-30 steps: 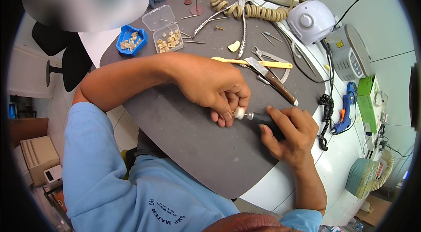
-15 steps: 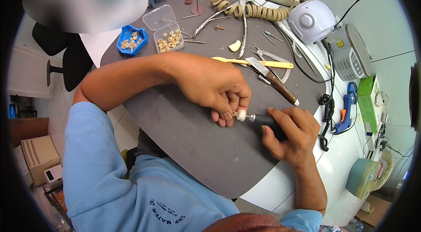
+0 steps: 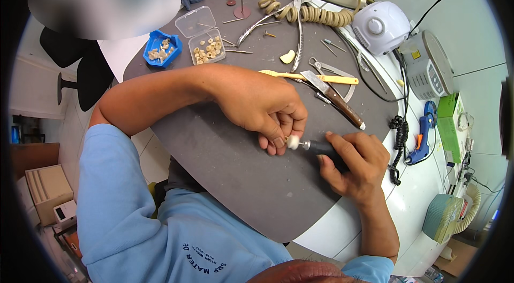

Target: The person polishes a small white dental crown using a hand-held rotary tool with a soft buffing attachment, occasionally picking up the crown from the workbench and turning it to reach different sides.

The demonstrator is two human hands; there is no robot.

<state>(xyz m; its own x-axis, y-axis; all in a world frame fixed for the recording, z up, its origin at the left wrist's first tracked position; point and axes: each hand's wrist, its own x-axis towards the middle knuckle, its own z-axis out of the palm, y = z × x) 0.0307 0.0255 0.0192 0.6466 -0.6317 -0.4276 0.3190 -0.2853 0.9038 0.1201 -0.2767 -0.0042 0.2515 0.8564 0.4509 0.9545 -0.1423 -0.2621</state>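
Note:
My left hand (image 3: 265, 112) is closed in a pinch on a small tan piece (image 3: 286, 139), mostly covered by the fingertips; it looks like a dental crown. My right hand (image 3: 360, 162) wraps round the dark handle of a rotary handpiece (image 3: 322, 148). On the handpiece's metal shank sits a white polishing wheel (image 3: 293, 142), right at the left fingertips and against or very near the small piece. Above the hands lie a brown-handled knife (image 3: 342, 105) and a yellow toothbrush (image 3: 334, 78). Similar small tan crowns (image 3: 208, 50) fill part of a clear lidded box.
A blue tray (image 3: 174, 54) with small pieces stands left of the clear box. Metal pliers (image 3: 299, 31), a caliper and loose burs lie farther back. A coiled hose (image 3: 326, 14), a white round-topped machine (image 3: 380, 23) and a blue glue gun (image 3: 423, 138) line the right side.
The white wheel and the handpiece tip have shifted very slightly left. Both hands keep the same grip in nearly the same place.

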